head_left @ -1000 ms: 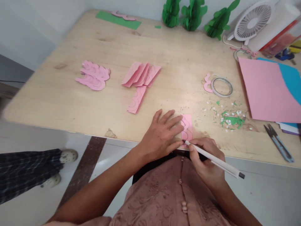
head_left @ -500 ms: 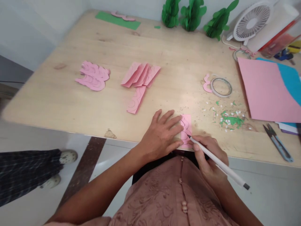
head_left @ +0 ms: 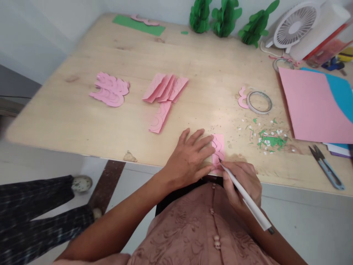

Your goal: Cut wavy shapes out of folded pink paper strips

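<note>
A small pink paper strip (head_left: 219, 149) with wavy pen lines lies at the table's front edge. My left hand (head_left: 189, 158) rests flat on its left side, fingers spread. In my right hand (head_left: 244, 184) is a white pen (head_left: 246, 197), its tip touching the strip. Farther left lie folded pink strips with drawn curves (head_left: 165, 88) and a pile of scalloped pink cutouts (head_left: 111, 90). To the right, a tape roll (head_left: 259, 111) touches a small pink cutout (head_left: 242, 98).
Snippers (head_left: 327, 167) and pink sheets (head_left: 314, 106) lie at the right, near green and white scraps (head_left: 271, 140). Green paper shapes (head_left: 224, 18) and a fan (head_left: 296, 25) stand at the back. Another person's legs (head_left: 41, 213) show at lower left.
My right hand and the pen have shifted slightly left, with the pen's back end swinging left and down. The other person's legs have moved, the lower one to the right.
</note>
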The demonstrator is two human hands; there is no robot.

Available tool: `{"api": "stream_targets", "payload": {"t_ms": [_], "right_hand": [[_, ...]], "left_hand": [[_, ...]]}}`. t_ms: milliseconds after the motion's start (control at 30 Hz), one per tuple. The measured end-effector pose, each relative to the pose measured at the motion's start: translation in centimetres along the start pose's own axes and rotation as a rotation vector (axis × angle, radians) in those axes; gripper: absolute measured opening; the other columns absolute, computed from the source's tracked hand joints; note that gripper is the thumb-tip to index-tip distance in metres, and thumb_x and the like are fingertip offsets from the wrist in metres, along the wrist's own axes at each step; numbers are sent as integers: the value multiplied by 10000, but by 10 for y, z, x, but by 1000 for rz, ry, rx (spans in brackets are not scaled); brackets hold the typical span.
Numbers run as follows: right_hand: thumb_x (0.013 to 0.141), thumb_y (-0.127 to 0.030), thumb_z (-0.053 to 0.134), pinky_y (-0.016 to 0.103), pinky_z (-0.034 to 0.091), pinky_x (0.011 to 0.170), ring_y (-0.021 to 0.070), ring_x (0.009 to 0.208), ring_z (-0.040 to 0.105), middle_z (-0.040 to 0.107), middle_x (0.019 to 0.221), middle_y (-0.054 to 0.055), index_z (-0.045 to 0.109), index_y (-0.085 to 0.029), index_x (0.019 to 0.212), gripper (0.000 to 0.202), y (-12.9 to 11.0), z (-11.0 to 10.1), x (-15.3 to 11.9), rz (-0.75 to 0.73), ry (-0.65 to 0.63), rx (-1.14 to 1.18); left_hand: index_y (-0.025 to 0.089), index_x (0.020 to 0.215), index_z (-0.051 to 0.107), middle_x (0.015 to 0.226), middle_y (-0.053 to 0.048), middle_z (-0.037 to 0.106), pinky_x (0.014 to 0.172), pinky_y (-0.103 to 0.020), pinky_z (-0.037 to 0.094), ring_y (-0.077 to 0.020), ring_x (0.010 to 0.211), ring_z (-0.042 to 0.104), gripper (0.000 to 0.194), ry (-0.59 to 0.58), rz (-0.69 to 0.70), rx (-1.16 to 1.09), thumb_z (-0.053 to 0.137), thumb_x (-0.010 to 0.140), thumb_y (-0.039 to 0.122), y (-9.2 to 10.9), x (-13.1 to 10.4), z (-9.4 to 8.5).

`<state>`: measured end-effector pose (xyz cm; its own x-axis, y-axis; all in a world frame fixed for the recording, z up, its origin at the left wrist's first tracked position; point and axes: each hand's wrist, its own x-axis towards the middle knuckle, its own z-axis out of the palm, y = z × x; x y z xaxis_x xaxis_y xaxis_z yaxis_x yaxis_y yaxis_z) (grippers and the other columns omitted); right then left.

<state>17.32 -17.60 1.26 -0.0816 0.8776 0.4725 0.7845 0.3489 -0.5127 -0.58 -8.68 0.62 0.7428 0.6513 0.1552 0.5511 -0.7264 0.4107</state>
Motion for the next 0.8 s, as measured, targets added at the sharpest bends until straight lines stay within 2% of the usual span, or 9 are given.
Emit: {"api": "stream_targets", "payload": {"t_ms": [300,467,800], "right_hand": [[878,-118,534,345,490,691,186,750,656,717,823,36,641,-209,984,176,-9,-5,8,181,-34,130],[861,-162,558,328,495,667,172,696,645,689,761,18,626,-214,894,92,-12,0,8,238,-6,76],[855,-162,561,327,498,654,165,666,637,682,735,9,608,-224,868,79,-12,2,9,211,-3,40]], "left_hand": [[247,1142,589,1453,-32,479,1160,-556,164,-303,1401,310,323,2,-6,7,498,917,461,0,1,0],[250,1147,586,1455,-30,474,1161,-551,167,-304,1404,303,324,-11,-2,17,510,908,454,-1,0,-1],[251,1145,583,1451,-27,477,1155,-560,179,-313,1401,304,323,-12,8,28,512,903,452,-2,1,0]]}}
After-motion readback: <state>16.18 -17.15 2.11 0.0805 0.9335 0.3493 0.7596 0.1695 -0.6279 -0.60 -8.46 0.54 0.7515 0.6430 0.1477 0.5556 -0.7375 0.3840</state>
